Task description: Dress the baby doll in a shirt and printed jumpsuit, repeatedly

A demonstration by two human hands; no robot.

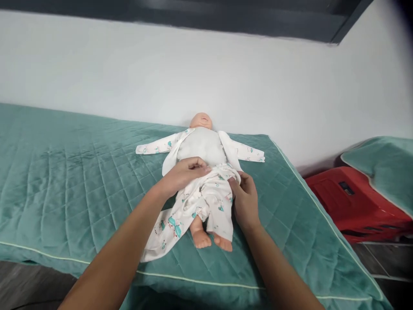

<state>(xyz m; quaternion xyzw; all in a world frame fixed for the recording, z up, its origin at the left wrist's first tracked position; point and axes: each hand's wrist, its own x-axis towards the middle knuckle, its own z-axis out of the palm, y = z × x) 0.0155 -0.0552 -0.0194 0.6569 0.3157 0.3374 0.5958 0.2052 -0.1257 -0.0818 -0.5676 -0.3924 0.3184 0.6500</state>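
Note:
A baby doll [201, 144] lies on its back, its head toward the wall and its bare feet toward me. Its arms are spread inside a white printed top [158, 145] that hangs open over the pale torso. White printed pants [221, 198] are bunched round the hips; one leg of the doll comes out of a pant leg, while the other pant leg lies loose to the left. My left hand [190, 172] pinches the waistband at the doll's middle. At the right hip, my right hand [245, 200] grips the waistband's edge between thumb and fingers.
A green quilted cover [80, 185] spreads under the doll, with its piped edges at the front and right. The white wall [161, 73] rises behind. To the right stands a red plastic object [358, 198] partly under another green cushion [383, 168].

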